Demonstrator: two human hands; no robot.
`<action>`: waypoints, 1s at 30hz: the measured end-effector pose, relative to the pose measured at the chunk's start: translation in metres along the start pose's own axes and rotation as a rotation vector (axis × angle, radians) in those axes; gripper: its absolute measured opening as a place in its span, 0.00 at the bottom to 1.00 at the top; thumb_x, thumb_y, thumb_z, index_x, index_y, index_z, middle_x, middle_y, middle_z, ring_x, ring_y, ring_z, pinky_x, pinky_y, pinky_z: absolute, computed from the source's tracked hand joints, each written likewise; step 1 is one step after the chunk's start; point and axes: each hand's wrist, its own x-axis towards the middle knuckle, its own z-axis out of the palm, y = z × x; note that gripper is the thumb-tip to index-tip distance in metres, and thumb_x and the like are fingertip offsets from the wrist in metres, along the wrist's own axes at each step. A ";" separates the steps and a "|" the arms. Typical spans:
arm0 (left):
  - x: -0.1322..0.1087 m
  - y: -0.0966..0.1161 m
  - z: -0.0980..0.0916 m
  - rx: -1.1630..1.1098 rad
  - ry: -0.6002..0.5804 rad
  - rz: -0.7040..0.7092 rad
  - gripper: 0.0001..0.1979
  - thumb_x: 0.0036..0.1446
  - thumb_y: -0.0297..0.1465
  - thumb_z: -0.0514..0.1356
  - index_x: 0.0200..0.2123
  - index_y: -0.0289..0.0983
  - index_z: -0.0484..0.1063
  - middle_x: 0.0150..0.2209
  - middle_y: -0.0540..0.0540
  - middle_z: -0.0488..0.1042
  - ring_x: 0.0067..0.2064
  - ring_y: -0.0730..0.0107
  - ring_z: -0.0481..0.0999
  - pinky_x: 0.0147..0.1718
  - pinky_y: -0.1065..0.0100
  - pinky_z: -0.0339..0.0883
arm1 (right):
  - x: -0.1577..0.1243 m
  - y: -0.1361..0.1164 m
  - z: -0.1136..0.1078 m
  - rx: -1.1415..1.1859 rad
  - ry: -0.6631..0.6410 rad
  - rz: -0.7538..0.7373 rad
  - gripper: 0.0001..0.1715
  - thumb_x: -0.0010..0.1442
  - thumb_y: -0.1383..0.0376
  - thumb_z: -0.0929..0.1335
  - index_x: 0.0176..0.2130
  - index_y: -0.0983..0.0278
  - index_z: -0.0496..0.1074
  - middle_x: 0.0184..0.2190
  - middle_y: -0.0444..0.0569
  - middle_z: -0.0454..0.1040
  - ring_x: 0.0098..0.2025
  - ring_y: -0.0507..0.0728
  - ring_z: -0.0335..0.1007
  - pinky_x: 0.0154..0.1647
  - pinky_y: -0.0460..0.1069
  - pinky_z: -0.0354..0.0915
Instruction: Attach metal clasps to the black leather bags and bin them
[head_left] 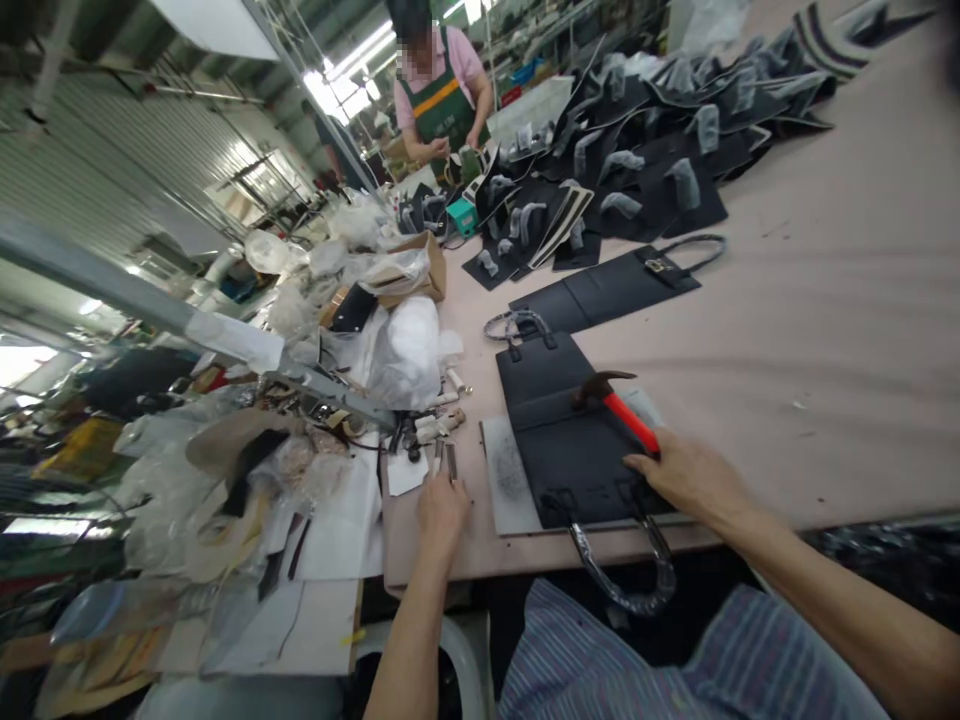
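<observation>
A black leather bag panel [559, 425] with wrapped handles lies flat on a grey pad [504, 480] at the table's near edge. My right hand [686, 478] is closed on the red handle of a hammer [619, 405], whose dark head rests on the panel. My left hand [441, 508] reaches to the small metal pieces [446, 458] left of the pad, fingers curled down over them; what they hold, if anything, is hidden.
A second flat bag panel [600, 290] lies farther back, and many black pieces [645, 130] are piled beyond it. Plastic bags, a cardboard box [416, 270] and clutter fill the left. A person in a green apron [439, 95] works at the far end.
</observation>
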 end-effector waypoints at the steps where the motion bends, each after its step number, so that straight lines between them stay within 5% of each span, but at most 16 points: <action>1: -0.001 0.001 0.000 0.010 0.028 0.006 0.13 0.66 0.35 0.57 0.46 0.35 0.76 0.44 0.35 0.80 0.47 0.50 0.80 0.43 0.60 0.69 | 0.000 0.000 0.001 -0.007 0.001 0.000 0.23 0.69 0.50 0.63 0.46 0.66 0.71 0.36 0.59 0.78 0.41 0.70 0.77 0.34 0.55 0.61; 6: 0.009 0.012 -0.003 -0.035 0.140 0.099 0.11 0.66 0.28 0.56 0.46 0.36 0.76 0.48 0.36 0.78 0.51 0.54 0.79 0.47 0.61 0.68 | 0.002 0.002 0.006 -0.025 -0.002 -0.006 0.23 0.69 0.50 0.62 0.46 0.66 0.72 0.36 0.60 0.78 0.41 0.70 0.77 0.35 0.55 0.61; 15: 0.065 0.046 -0.001 -0.412 -0.114 0.055 0.08 0.55 0.31 0.63 0.25 0.37 0.78 0.28 0.39 0.81 0.38 0.52 0.82 0.38 0.63 0.70 | -0.002 -0.008 -0.006 -0.024 -0.038 0.033 0.23 0.69 0.51 0.63 0.48 0.66 0.72 0.39 0.59 0.79 0.43 0.69 0.77 0.38 0.54 0.62; 22: 0.076 0.035 -0.007 -0.412 -0.126 0.040 0.08 0.55 0.32 0.61 0.24 0.38 0.75 0.26 0.39 0.79 0.36 0.50 0.82 0.39 0.60 0.71 | 0.000 -0.007 -0.005 -0.012 -0.033 0.040 0.23 0.69 0.51 0.63 0.48 0.66 0.72 0.38 0.61 0.78 0.43 0.70 0.77 0.37 0.55 0.62; 25: 0.082 0.041 -0.008 -0.394 -0.135 0.039 0.12 0.53 0.39 0.64 0.23 0.38 0.72 0.28 0.36 0.79 0.40 0.46 0.82 0.40 0.59 0.71 | 0.000 -0.006 -0.004 -0.008 -0.039 0.046 0.24 0.68 0.50 0.64 0.48 0.66 0.72 0.39 0.61 0.78 0.43 0.69 0.77 0.37 0.54 0.62; 30: 0.093 0.057 -0.010 -0.424 -0.151 0.079 0.08 0.51 0.35 0.64 0.26 0.38 0.71 0.29 0.36 0.79 0.44 0.51 0.81 0.41 0.63 0.71 | -0.002 -0.009 -0.010 -0.004 -0.022 0.050 0.23 0.68 0.50 0.65 0.48 0.66 0.72 0.40 0.59 0.79 0.44 0.67 0.77 0.39 0.53 0.63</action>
